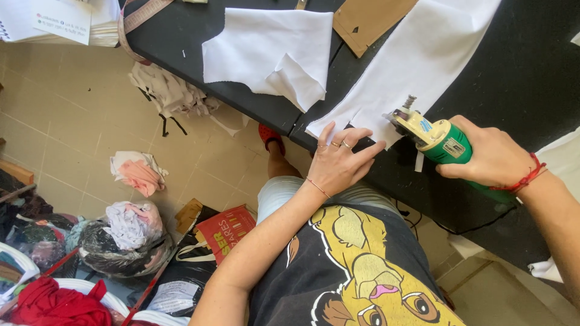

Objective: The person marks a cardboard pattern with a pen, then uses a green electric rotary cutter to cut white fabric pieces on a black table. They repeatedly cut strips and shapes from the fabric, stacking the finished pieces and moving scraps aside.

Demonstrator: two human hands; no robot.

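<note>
A long strip of white fabric [423,57] lies across the black table [519,72]. My left hand [340,163] presses flat on the strip's near end at the table edge, fingers spread, rings on two fingers. My right hand [492,156] grips a green electric fabric cutter [438,140] whose cream-coloured head and blade sit on the fabric's edge, just right of my left fingertips. A red cord bracelet is on my right wrist.
A folded white fabric piece [272,51] and a brown cardboard pattern [368,18] lie farther along the table. Below on the tiled floor are fabric scraps [172,93], a pink-white bundle [139,172], bags of cloth [124,238] and a red bag [226,229].
</note>
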